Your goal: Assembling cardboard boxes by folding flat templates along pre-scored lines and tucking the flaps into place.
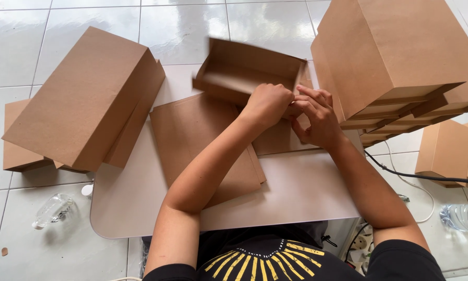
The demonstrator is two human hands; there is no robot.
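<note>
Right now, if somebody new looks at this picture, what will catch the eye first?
Probably the two hands at the centre: the left hand and right hand meet at the corner of a half-folded brown cardboard box above a small pale table. Next come the finished boxes: one large box at the left and a tall stack at the upper right.

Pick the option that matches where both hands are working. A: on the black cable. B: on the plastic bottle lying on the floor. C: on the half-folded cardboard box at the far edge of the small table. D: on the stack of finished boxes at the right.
C: the left hand and right hand meet at the side flap of the half-folded cardboard box, away from the other things.
</note>
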